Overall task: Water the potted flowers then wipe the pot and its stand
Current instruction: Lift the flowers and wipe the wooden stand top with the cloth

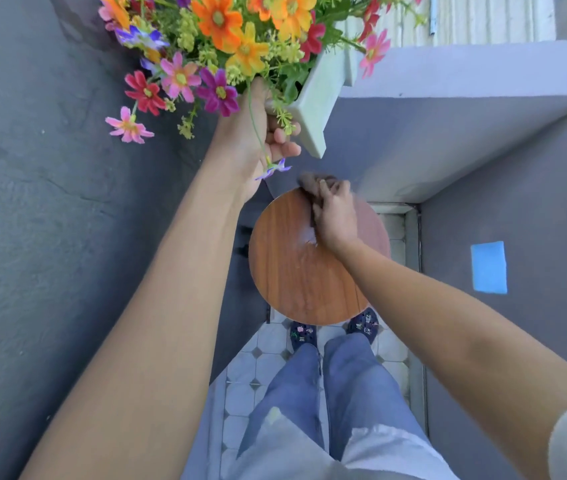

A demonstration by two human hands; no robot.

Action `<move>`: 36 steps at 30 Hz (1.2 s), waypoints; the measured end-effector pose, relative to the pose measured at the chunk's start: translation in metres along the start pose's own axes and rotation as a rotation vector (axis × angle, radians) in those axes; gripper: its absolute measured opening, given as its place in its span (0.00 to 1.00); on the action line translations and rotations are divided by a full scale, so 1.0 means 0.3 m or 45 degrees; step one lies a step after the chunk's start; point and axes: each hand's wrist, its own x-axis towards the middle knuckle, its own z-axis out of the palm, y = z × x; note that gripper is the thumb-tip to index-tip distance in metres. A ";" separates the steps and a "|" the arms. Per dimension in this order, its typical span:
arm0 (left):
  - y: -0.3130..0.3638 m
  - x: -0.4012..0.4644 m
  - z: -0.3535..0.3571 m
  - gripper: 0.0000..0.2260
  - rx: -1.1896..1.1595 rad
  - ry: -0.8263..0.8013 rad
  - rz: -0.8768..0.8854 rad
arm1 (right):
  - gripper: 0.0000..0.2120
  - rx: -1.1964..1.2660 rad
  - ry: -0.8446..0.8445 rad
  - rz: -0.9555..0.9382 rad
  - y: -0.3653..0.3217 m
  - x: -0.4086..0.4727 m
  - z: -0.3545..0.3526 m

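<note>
My left hand point(261, 133) grips the rim of a pale square flower pot point(320, 95) and holds it up in the air, above and behind the stand. Bright orange, pink, red and purple flowers point(213, 39) spill from the pot toward the left. Below it stands a round wooden stand point(289, 271) with a bare top. My right hand point(335, 216) presses a dark brown cloth point(313, 183) onto the far edge of the stand's top. The cloth looks blurred. A small shiny patch lies on the wood beside my wrist.
Grey walls close in on the left point(50, 202) and right point(517, 237), with a ledge point(448, 77) at the back. A blue rectangle point(489, 267) sits on the right wall. My feet point(334, 329) stand on white tiled floor right under the stand.
</note>
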 end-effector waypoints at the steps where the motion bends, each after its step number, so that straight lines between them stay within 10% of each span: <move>1: -0.001 -0.001 0.003 0.17 -0.003 -0.007 0.001 | 0.20 -0.009 -0.106 -0.103 -0.022 -0.038 0.022; 7: -0.008 0.004 -0.004 0.15 -0.026 -0.025 -0.013 | 0.26 -0.322 -0.655 -0.971 -0.104 -0.202 0.091; 17: -0.033 -0.010 -0.011 0.13 -0.020 -0.028 -0.039 | 0.20 0.013 0.057 -0.050 -0.066 0.007 0.063; 27: -0.070 -0.038 -0.016 0.13 0.001 0.016 -0.060 | 0.27 -0.256 -0.462 -0.909 0.009 -0.517 0.167; 36: -0.126 -0.087 -0.012 0.12 0.011 -0.015 -0.073 | 0.22 -0.028 0.153 0.199 0.272 -0.267 -0.159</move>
